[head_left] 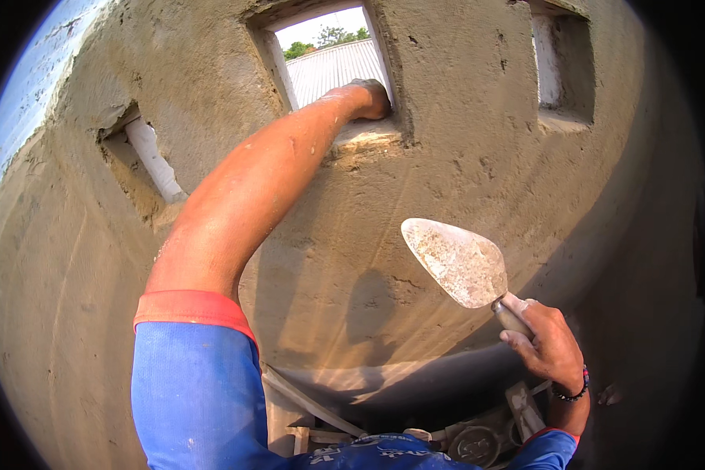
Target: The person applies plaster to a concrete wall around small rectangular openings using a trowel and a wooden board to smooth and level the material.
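Note:
A pointed masonry trowel (460,262), its blade crusted with pale mortar, is in my right hand (554,345). My fingers wrap round its handle, and the blade points up and left, in front of the plastered wall. My left arm stretches up to a square opening (333,51) in that wall. There my left hand (371,99) is closed at the lower right corner of the opening, just above its rough sill (366,142). The curled fingers are mostly turned away, so whatever they hold, if anything, is hidden.
Grey-brown plaster covers the curved-looking wall (446,172). A second opening (564,66) lies to the right, a smaller one (153,160) to the left. Below me are wooden pieces (313,403) and a round object (475,445). A corrugated roof (337,69) shows outside.

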`<state>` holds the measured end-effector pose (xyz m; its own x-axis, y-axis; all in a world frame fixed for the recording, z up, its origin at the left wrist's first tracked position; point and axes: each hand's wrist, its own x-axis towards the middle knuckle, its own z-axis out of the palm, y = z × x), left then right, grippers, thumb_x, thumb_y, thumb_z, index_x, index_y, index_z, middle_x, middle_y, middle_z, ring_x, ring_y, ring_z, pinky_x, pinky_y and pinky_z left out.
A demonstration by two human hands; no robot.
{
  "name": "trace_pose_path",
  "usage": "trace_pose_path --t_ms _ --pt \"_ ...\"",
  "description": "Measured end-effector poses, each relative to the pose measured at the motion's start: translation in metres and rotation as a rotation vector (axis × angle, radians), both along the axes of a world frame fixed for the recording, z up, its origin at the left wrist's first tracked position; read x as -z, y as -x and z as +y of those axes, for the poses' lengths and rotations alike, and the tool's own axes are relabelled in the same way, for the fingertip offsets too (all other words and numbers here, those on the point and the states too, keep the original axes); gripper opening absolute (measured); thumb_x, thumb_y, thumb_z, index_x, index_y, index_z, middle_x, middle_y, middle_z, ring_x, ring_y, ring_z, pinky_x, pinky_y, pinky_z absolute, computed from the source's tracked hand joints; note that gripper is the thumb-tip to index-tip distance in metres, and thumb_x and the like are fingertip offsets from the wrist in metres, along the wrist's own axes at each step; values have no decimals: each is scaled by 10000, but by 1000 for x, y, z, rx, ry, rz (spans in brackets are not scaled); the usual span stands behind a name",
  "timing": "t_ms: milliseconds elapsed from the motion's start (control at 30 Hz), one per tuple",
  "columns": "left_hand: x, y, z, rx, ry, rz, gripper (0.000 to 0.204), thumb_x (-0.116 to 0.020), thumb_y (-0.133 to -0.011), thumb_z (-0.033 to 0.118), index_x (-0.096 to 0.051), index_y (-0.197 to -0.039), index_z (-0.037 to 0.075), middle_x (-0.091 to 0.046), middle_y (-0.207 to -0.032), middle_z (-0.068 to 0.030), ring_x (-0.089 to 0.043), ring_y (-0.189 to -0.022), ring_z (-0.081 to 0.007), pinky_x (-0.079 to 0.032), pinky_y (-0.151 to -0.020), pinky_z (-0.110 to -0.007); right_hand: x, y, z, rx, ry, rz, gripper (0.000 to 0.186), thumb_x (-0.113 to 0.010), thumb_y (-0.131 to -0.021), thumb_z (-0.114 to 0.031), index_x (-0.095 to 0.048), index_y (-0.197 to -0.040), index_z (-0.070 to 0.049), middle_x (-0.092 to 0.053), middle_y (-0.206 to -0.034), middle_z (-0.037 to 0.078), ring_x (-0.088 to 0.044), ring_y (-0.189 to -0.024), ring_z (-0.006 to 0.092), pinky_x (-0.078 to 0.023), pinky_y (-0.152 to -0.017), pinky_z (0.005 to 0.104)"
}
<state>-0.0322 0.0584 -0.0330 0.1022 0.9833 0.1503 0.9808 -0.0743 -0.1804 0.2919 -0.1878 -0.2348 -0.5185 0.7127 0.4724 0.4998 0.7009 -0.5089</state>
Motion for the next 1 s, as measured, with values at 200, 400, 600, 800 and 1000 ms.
trace_pose_path --t_ms 200,400,600,800,1000 --pt "-3 -13 -28 -62 54 91 472 -388 -999 337 -564 -1287 7 -565 -1332 -176 -541 -1235 -327 -427 -1010 -452 5 2 3 -37 -65 41 526 -713 -770 -56 -554 -1266 15 -566 -790 186 -561 -706 371 -444 -638 420" --pt "-7 -6 -33 -56 105 56 511 -360 -994 351 -539 -1301 -17 -537 -1374 -165 -518 -1272 -295 -387 -1047 -431 4 2 6 -57 -38 24 514 -713 -779 -56 -551 -1259 32 -575 -803 183 -566 -717 372 -443 -638 419" --pt "-3 -4 -23 -7 107 49 520 -343 -1002 370 -534 -1324 10 -531 -1389 -144 -469 -1322 -291 -357 -1076 -425 -5 10 8 -43 -106 108 524 -696 -793 -37 -521 -1279 50 -562 -810 194 -559 -722 382 -448 -647 429" --pt "-5 -8 -31 -9 149 54 477 -351 -1008 343 -577 -1280 22 -566 -1346 -153 -523 -1267 -306 -387 -1051 -451 -28 14 7 -61 -89 12 522 -670 -807 -18 -498 -1296 44 -550 -828 202 -550 -751 396 -443 -656 449" --pt "-2 -5 -29 -5 120 43 465 -343 -1011 336 -587 -1275 41 -572 -1337 -156 -532 -1258 -304 -394 -1045 -466 -44 24 9 -48 -120 -1 540 -657 -811 -6 -481 -1320 31 -550 -833 199 -555 -766 390 -441 -659 451"
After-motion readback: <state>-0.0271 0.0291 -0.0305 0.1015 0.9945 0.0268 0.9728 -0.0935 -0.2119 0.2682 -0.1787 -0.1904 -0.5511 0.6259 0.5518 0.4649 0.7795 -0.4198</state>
